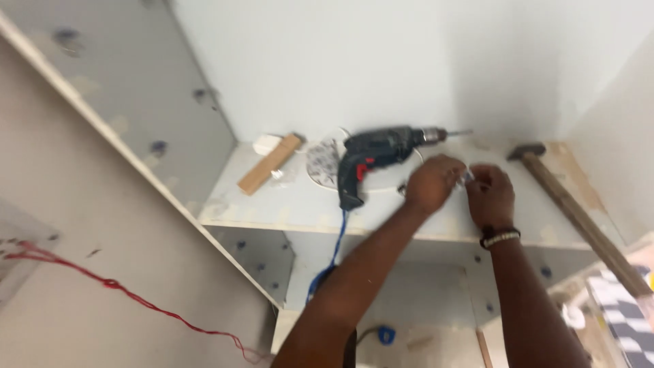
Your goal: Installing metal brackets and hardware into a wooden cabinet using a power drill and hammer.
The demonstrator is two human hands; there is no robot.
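My left hand (432, 182) and my right hand (489, 192) meet over a pale grey shelf (286, 204), fingers pinched together around a small clear or shiny item (468, 176) that is too blurred to identify. A dark bracelet sits on my right wrist. Just left of my hands lies a dark green power drill (381, 153) with a red trigger, its bit pointing right along the back wall. Its blue cord (337, 242) drops over the shelf's front edge.
A hammer (579, 211) with a long wooden handle lies at the shelf's right end. A short wooden block (269, 163), a small white piece (267, 144) and a round disc (321, 162) lie on the left. Red string (136, 300) trails across the left side panel.
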